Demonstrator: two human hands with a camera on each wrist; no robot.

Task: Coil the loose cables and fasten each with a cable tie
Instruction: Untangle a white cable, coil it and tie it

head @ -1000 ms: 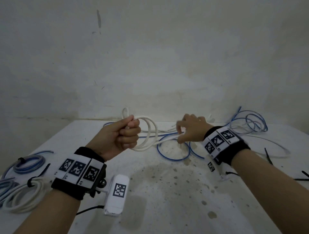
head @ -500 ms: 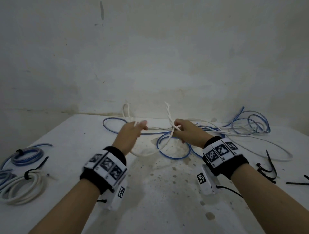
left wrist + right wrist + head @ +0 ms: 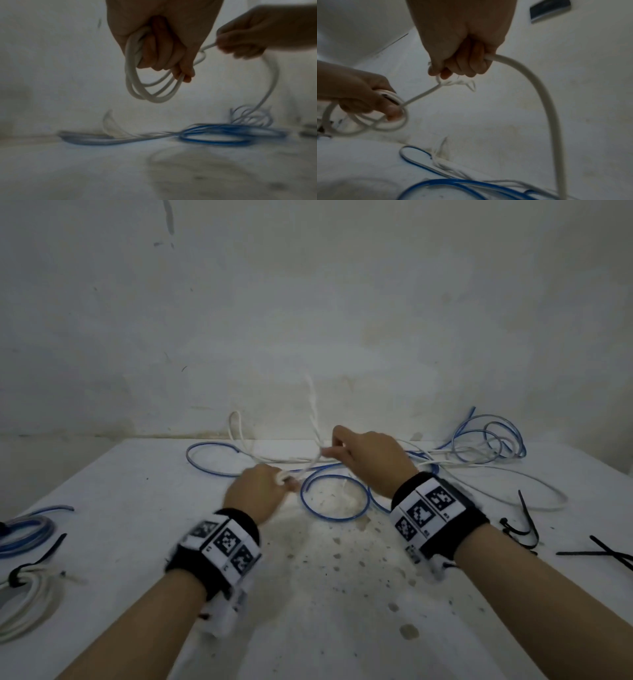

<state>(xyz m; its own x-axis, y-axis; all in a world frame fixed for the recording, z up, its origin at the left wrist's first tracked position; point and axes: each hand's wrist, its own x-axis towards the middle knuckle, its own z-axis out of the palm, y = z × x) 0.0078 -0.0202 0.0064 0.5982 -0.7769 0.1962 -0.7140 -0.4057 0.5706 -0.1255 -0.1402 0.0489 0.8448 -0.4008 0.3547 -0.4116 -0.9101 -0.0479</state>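
Your left hand (image 3: pixel 159 44) has its fingers curled round several finished loops of the white cable (image 3: pixel 149 93), held up off the table (image 3: pixel 137 508) so they hang free and keep their round shape instead of snagging on the blue cable (image 3: pixel 334 508) lying loose below. Your right hand (image 3: pixel 462 54) is closed on the same white cable a little further along, with a short taut run between the two hands; judging by this, you are feeding the next turn across to the coil. The slack drops from your right fist in a long arc to the table. Spare black cable ties (image 3: pixel 524 522) lie at your right within reach, and two coils already tied (image 3: pixel 27 587) sit at your left, out of the working area. The only markings are black-and-white square codes on the wristbands (image 3: pixel 428 508); the small characters beside them are too small to read.
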